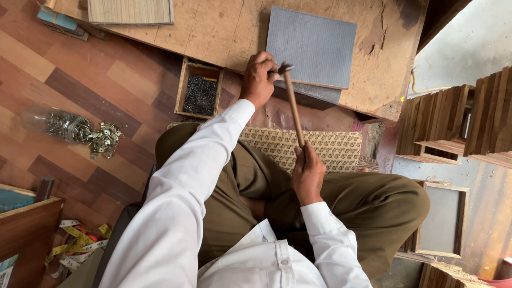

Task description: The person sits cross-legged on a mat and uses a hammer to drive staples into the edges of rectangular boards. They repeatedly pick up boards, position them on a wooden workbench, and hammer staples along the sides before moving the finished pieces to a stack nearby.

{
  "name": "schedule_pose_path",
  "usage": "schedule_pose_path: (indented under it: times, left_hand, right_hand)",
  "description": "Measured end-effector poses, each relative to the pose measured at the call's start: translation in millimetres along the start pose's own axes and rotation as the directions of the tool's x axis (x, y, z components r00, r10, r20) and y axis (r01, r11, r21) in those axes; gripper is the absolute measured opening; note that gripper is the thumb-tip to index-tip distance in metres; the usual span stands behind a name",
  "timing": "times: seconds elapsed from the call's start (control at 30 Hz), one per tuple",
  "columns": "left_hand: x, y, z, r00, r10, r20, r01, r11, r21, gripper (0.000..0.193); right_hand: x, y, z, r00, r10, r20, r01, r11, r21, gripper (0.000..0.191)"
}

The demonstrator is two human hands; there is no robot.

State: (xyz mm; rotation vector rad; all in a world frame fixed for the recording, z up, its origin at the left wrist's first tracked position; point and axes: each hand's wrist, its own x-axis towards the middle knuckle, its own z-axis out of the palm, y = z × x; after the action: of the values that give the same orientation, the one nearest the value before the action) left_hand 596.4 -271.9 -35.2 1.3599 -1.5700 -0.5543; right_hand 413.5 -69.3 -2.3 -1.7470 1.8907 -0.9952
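Observation:
My right hand (pixel 308 173) grips the lower end of a wooden-handled hammer (pixel 292 104), whose dark head is up near my left hand. My left hand (pixel 258 79) is closed at the near left corner of a grey rectangular board (pixel 314 45), fingers pinched as if around something small that I cannot make out. The grey board lies on a worn wooden work board (pixel 213 26), with a second grey sheet showing under its near edge. I sit cross-legged in olive trousers and a white shirt.
A small wooden box of dark nails (pixel 200 95) sits left of my left hand. A tipped plastic jar spills metal hangers (pixel 101 140) on the floor. A tape measure (pixel 80 246) lies bottom left. Stacked wooden frames (pixel 458 117) stand at right. A patterned mat (pixel 320 146) lies under my legs.

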Motion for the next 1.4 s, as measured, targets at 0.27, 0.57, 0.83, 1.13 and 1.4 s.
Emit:
schedule_pose_path:
  times: [0.27,0.57,0.83,1.13,1.4]
  left_hand:
    - [0,-3,-2,1.000,0.013,-0.019,-0.013,1.000,-0.010,0.012]
    - [-15,7,-13,0.996,0.005,-0.090,0.000,0.999,0.053,0.037]
    - [-4,-7,-6,0.994,-0.100,-0.054,0.100,0.995,-0.007,0.026]
    - [-3,-9,-11,0.996,-0.040,-0.078,0.040,0.999,-0.005,0.024]
    - [-1,-8,-15,0.995,-0.058,-0.078,0.057,0.998,-0.019,0.027]
  right_hand:
    - [-1,-2,-5,0.994,0.109,-0.019,-0.107,0.989,0.106,0.032]
    - [10,4,-5,0.983,0.174,0.056,-0.172,0.984,-0.033,0.033]
    - [4,-5,-5,0.993,0.004,-0.119,0.020,0.980,0.200,0.030]
    - [5,-1,5,0.958,-0.180,-0.224,0.229,0.949,0.217,0.029]
    - [7,1,11,0.984,-0.087,-0.157,0.101,0.991,0.085,0.026]
